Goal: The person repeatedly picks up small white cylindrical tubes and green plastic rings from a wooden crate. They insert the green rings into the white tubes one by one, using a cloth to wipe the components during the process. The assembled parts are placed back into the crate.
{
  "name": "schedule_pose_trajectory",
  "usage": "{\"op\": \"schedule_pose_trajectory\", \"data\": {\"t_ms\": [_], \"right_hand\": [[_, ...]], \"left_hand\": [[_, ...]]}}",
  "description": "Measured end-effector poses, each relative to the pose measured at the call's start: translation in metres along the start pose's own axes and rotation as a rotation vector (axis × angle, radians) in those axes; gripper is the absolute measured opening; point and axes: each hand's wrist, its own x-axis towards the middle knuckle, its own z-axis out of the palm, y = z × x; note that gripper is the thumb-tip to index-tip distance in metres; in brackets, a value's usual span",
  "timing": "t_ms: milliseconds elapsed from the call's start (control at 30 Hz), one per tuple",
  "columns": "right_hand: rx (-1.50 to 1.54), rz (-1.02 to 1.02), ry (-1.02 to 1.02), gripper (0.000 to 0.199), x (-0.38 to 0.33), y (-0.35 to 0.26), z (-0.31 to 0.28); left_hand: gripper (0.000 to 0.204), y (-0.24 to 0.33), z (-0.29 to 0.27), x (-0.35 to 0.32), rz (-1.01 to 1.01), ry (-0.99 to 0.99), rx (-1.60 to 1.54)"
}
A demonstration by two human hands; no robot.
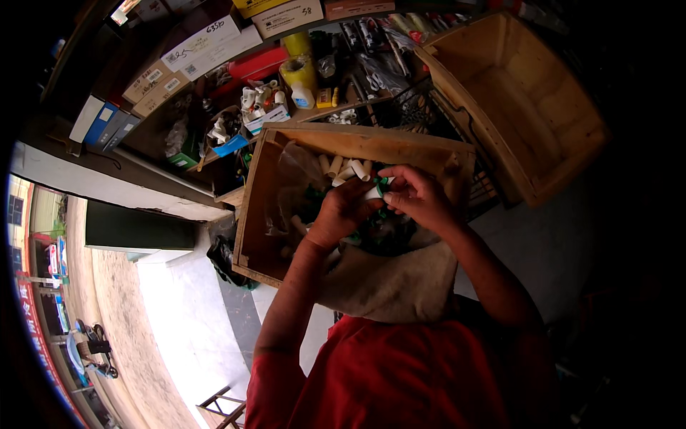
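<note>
Above a wooden drawer-like box (250, 186), both of my hands meet on a short white tube (374, 193). The fingers of my left hand (343, 212) are closed round the tube. A small green piece (382, 184) sits at the tube's right end. My right hand (421, 198) pinches there with thumb and fingertips; the exact contact is partly hidden. Several loose white tubes (334, 166) lie in the box behind my hands. More green pieces (357, 236) are scattered beneath them, in shadow. A beige cloth (393, 282) covers the box's near edge and my lap.
At the back right stands another wooden box (529, 100). The cluttered shelf beyond carries a carton of white fittings (266, 107), yellow tape rolls (298, 71) and a white bottle (302, 96). Cardboard boxes (204, 43) line the back left. A black plastic bag (225, 261) hangs beside the box.
</note>
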Motion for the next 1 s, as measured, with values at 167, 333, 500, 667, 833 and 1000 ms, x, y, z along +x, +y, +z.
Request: {"op": "schedule_pose_trajectory", "data": {"t_ms": [167, 333, 500, 667, 833, 1000], "right_hand": [[-0.037, 0.002, -0.04, 0.039, -0.004, -0.006, 0.003], [-0.049, -0.013, 0.021, 0.035, -0.005, -0.006, 0.007], [-0.123, -0.064, 0.108, 0.021, -0.003, 0.004, 0.01], [-0.309, 0.093, 0.087, 0.027, -0.005, -0.005, 0.005], [-0.345, 0.189, 0.101, 0.039, -0.006, -0.011, 0.006], [-0.312, 0.236, 0.12, 0.038, -0.004, -0.016, 0.005]], "left_hand": [[0.032, 0.006, -0.01, -0.001, -0.158, -0.102, -0.176], [0.03, 0.006, -0.011, 0.0, -0.112, -0.094, -0.113], [0.031, -0.011, -0.008, 0.0, 0.046, -0.035, 0.07], [0.038, 0.002, -0.006, 0.002, 0.186, -0.006, 0.467], [0.039, 0.013, -0.003, 0.002, 0.242, -0.009, 0.542], [0.037, -0.002, -0.001, 0.002, 0.205, 0.041, 0.385]]}}
